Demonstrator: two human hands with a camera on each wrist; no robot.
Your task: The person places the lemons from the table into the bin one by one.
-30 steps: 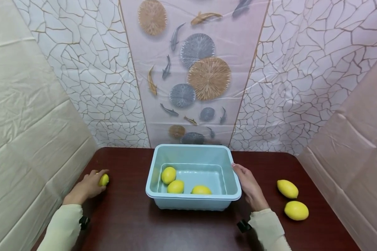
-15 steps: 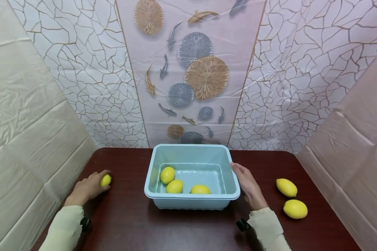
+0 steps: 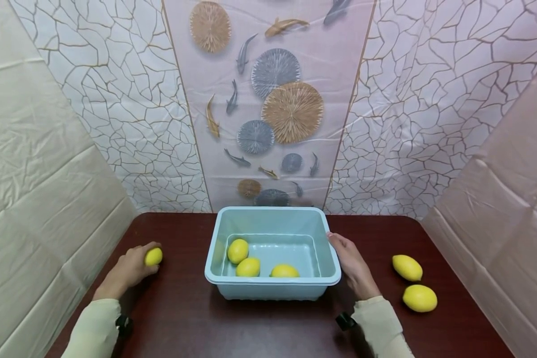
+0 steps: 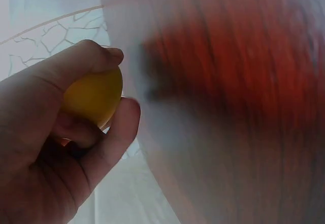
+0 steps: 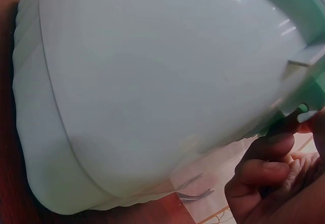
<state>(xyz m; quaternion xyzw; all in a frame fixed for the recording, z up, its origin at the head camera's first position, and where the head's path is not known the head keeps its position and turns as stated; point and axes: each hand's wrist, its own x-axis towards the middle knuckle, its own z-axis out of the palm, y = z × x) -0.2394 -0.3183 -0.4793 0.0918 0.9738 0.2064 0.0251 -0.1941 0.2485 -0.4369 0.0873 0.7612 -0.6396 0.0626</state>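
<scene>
At the table's left side my left hand (image 3: pixel 132 266) grips a yellow lemon (image 3: pixel 153 256). The left wrist view shows that lemon (image 4: pixel 96 96) between curled fingers and thumb. A light blue plastic basin (image 3: pixel 273 281) stands mid-table with three lemons inside: one lemon (image 3: pixel 238 251) at the left, a second lemon (image 3: pixel 248 267) touching it, a third lemon (image 3: pixel 285 271) near the front wall. My right hand (image 3: pixel 352 263) holds the basin's right rim. In the right wrist view, curled fingers (image 5: pixel 259 176) sit under the rim, beside the basin's outer wall (image 5: pixel 127 82).
Two more lemons lie right of my right hand: a farther lemon (image 3: pixel 407 268) and a nearer lemon (image 3: pixel 419 298). The dark red-brown table (image 3: pixel 268 330) is bordered by a patterned cloth (image 3: pixel 259 164) behind and beige cloth on both sides.
My left hand has shifted slightly right with the lemon, which shows more fully now. The right hand stays on the basin's rim. The head view has shifted a little.
</scene>
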